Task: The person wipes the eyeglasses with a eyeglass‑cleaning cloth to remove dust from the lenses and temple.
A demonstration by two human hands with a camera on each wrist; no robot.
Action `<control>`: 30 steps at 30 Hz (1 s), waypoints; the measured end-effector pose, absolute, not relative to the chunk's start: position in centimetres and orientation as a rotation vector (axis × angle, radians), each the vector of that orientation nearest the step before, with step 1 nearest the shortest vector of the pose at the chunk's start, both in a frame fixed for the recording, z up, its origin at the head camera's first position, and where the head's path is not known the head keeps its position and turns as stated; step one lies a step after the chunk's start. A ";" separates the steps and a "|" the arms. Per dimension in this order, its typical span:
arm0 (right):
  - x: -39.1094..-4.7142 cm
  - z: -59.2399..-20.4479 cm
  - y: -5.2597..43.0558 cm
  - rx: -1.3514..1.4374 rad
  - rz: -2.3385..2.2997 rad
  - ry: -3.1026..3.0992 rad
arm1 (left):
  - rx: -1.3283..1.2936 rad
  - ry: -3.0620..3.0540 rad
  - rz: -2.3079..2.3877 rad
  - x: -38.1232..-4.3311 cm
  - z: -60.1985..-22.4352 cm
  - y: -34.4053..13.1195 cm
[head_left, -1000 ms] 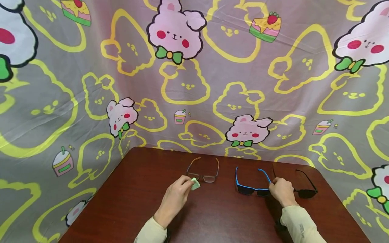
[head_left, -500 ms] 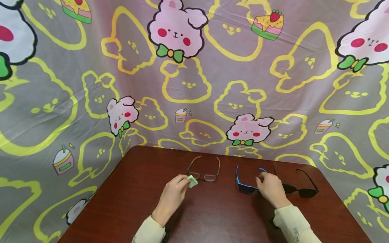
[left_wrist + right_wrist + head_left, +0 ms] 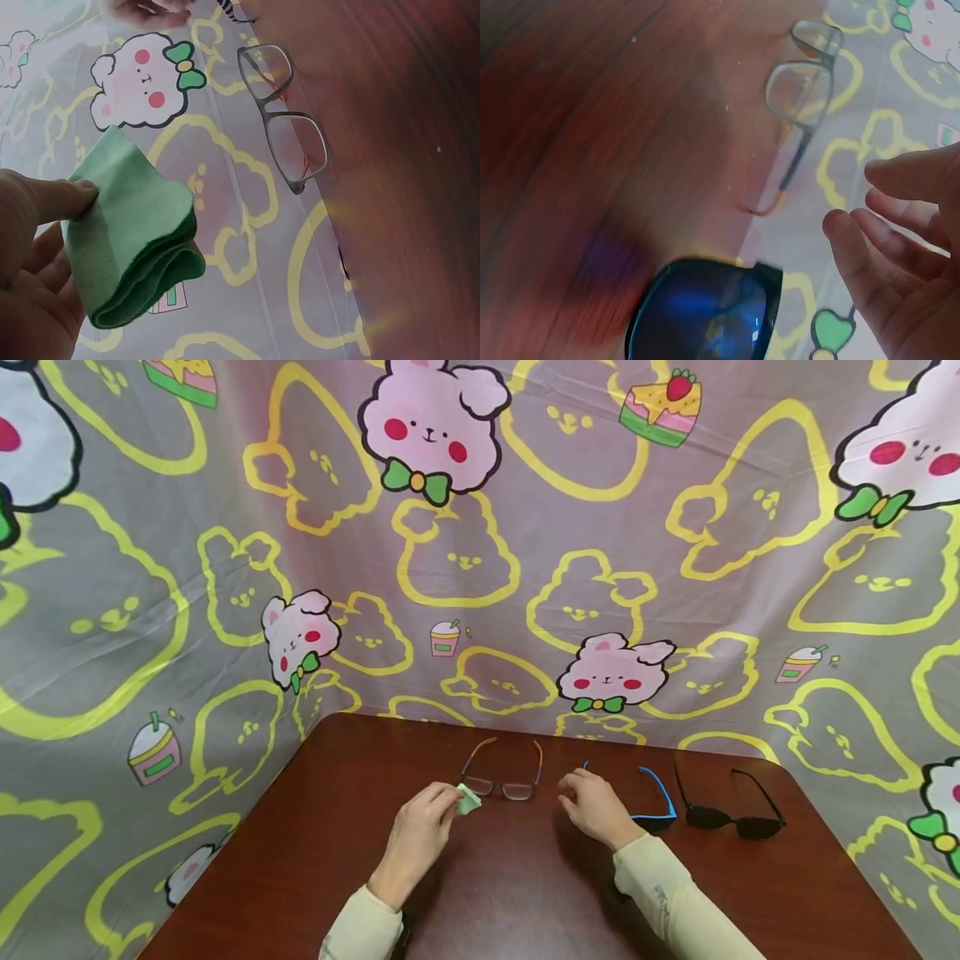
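Between thumb and fingers, my left hand [image 3: 422, 828] pinches a folded green cloth [image 3: 135, 225]. Just beyond it on the table stand clear-lensed eyeglasses [image 3: 517, 791] with grey frames and orange-brown temple tips, temples unfolded toward the back. My right hand [image 3: 597, 808] hovers to the right of these eyeglasses, holding nothing. In the right wrist view its fingers are loosely bent, with a gap between thumb and fingertips. Blue-framed sunglasses [image 3: 660, 817] lie behind and under the right hand, which hides their left part. A dark lens [image 3: 705, 315] of them shows in the right wrist view.
Black sunglasses [image 3: 735, 821] with spread temples lie at the right of the brown table [image 3: 510, 893]. A cloth curtain [image 3: 480, 560] printed with cartoon rabbits rises along the table's back and sides.
My right hand has moved left, from between the black and blue sunglasses, across the blue pair toward the clear eyeglasses. The left hand, still pinching the cloth, has drifted slightly left.
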State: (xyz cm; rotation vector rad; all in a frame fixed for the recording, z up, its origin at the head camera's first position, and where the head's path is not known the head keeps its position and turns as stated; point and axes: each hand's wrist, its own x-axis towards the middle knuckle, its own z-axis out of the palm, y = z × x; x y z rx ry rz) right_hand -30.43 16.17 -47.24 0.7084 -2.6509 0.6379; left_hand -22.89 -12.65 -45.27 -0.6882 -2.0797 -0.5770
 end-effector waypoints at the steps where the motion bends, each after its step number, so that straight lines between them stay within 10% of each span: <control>1: -30.7 -47.3 15.8 0.738 0.632 -2.651 | -0.683 -2.085 -0.585 -22.9 -45.2 -12.7; 30: -34.1 -49.2 11.3 0.981 0.346 -2.694 | -0.609 -2.102 -0.635 -23.5 -45.5 -13.9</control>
